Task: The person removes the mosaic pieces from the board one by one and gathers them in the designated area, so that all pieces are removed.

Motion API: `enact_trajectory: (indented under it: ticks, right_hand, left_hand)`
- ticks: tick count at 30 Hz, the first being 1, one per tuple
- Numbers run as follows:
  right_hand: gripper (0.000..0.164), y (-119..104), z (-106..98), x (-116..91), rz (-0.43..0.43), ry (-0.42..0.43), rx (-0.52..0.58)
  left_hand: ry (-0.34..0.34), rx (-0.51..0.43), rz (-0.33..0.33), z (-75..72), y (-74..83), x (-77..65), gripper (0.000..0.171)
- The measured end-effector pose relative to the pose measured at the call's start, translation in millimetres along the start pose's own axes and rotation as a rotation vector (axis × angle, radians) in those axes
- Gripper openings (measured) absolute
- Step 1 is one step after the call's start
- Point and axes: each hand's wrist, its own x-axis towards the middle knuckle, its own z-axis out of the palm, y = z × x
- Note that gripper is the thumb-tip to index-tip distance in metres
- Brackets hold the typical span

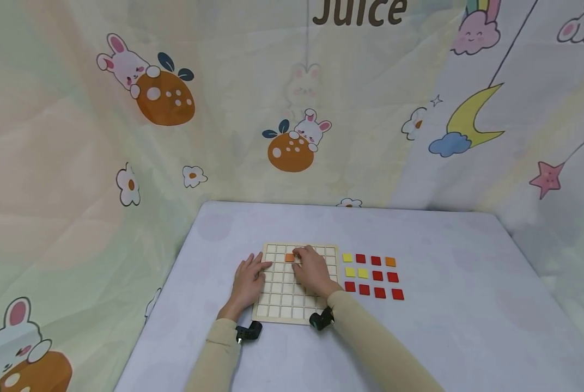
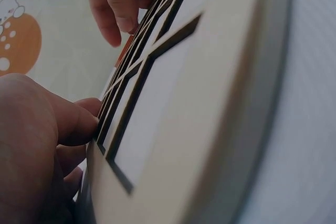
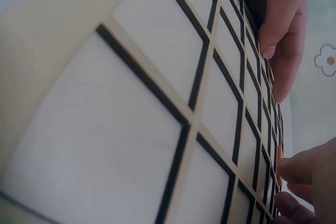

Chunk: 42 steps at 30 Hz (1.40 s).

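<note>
A pale wooden grid board [image 1: 274, 311] lies on the table, with one orange square tile [image 1: 289, 257] in a cell near its far edge. My right hand [image 1: 314, 270] reaches over the board from the right. Its bent index fingertip is right at the orange tile, and the thumb is apart from the index finger, nearer me. My left hand [image 1: 248, 281] rests along the board's left edge, index finger extended onto the frame. In the left wrist view, the left fingers [image 2: 79, 124] touch the rim. The right wrist view shows the right fingertips [image 3: 296, 169] beside the orange tile.
Right of the board, loose square tiles lie in three rows: several red tiles [image 1: 377, 276], several yellow tiles [image 1: 363, 273] and an orange tile [image 1: 390, 262]. A white cloth covers the table [image 1: 449, 326]. A printed curtain [image 1: 233, 109] hangs behind it and at the sides.
</note>
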Motion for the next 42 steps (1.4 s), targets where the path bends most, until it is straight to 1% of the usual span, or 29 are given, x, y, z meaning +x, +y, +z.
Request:
enact_trajectory:
  ticks: [6,11,20,28,32,35,40,42]
  right_hand:
    - [0.037,-1.1,1.4,2.5,-0.001,-0.002,-0.067]
    - [0.034,-4.5,0.9,2.6,0.019,-0.026,-0.076]
    - [0.028,-6.1,1.0,6.4,0.044,-0.035,-0.044]
    - [0.025,-6.0,2.8,11.1,0.057,-0.035,0.014]
    - [0.025,-5.7,4.5,10.7,0.053,-0.023,0.032]
    - [0.024,-5.6,5.9,10.4,0.044,-0.011,0.050]
    - [0.023,-4.6,8.5,9.8,0.019,-0.001,0.062]
    - [0.023,-4.0,9.0,9.7,0.008,0.002,0.059]
  left_hand:
    - [-0.004,0.012,0.003,0.5,-0.1,0.4,0.034]
    - [0.003,0.003,0.001,1.5,-0.7,0.2,0.034]
    - [0.001,0.001,-0.006,1.7,-0.4,-0.8,0.034]
    - [0.005,-0.007,-0.009,0.3,0.5,-1.1,0.034]
    - [-0.002,-0.009,-0.011,-0.4,0.6,-1.1,0.034]
    - [-0.002,-0.002,0.000,-0.8,0.5,-1.2,0.034]
    - [-0.004,0.001,-0.001,-1.1,1.2,-1.1,0.034]
    - [0.001,0.004,0.009,-1.2,1.6,-1.1,0.034]
